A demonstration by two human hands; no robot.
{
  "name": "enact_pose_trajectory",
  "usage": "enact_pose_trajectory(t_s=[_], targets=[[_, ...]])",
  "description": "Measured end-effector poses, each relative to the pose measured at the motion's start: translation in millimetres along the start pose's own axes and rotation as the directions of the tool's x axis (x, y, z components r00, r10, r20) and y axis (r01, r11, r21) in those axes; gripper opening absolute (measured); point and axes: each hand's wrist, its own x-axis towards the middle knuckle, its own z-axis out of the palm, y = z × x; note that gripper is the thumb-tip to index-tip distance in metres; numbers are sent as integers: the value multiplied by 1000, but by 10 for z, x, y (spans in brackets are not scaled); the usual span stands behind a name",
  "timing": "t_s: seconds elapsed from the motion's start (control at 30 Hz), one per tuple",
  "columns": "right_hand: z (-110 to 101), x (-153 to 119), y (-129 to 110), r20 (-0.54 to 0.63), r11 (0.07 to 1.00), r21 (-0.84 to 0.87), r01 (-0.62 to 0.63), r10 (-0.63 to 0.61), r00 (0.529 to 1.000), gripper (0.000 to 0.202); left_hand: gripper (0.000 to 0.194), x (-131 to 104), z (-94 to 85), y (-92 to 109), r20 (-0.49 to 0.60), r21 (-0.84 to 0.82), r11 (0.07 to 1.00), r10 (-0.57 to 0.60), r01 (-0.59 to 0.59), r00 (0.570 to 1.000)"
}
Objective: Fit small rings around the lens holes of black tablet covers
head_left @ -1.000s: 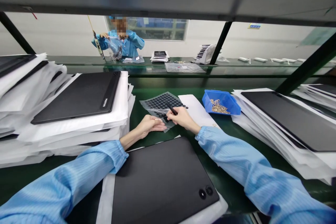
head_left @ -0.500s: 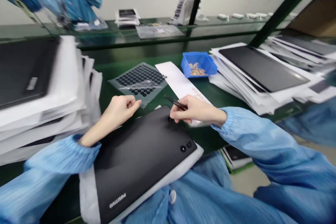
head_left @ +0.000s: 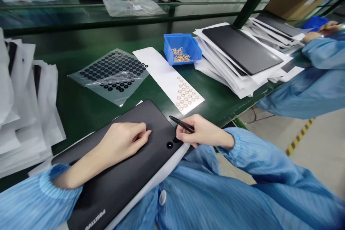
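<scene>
1. Tablet (head_left: pixel 157 129), black: lies back up on a white sleeve (head_left: pixel 161 174) in front of me, lettering at its near end. This is the piece I have in hand.
2. Right hand (head_left: pixel 198 131), mine: fingers closed round a slim black tool (head_left: pixel 180 122), its tip clear of the tablet; fingertips at the corner. Whether they also pinch something small, I cannot tell.
3. Left hand (head_left: pixel 121 138), mine: over the tablet's back, fingers loosely curled. Whether anything is tucked inside, I cannot tell.
4. Lens (head_left: pixel 169 145), dark and round: in full sight near the corner. A second dark round beside it is partly behind my fingers, so I cannot call that corner finished.
5. Clear sheet (head_left: pixel 118 97): on the worktop (head_left: pixel 72 46), many black rings (head_left: pixel 106 86) left, its near corner bare.
6. White strip (head_left: pixel 159 64): gold rings (head_left: pixel 178 97) laid out at the near end, far end bare.
7. Blue bin (head_left: pixel 178 39): loose gold rings inside, none set out in rows.
8. Right stack (head_left: pixel 223 75): white sleeves, a tablet on top; how many are done, I cannot tell.
</scene>
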Motion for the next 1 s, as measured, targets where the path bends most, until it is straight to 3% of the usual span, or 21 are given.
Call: enact_pose_trajectory(t_s=[0.37, 0.73, 0.9, 1.0], targets=[[27, -1, 16, -31, 1000, -28, -5, 4, 1000, 14, 33, 2, -3, 18, -32, 100, 991, 96, -92, 995], [79, -20, -29, -110, 983, -175, -49, 30, 993, 17, 36, 14, -8, 31, -32, 147, 982, 124, -118, 992], [63, -13, -3, -60, 992, -123, -6, -1, 998, 13, 37, -5, 10, 21, -16, 166, 982, 90, -87, 996], [58, -17, 15, -51, 990, -142, -8, 1, 999, 19, 32, -18, -21, 6, -112, 251, 967, -7, 35, 994]])
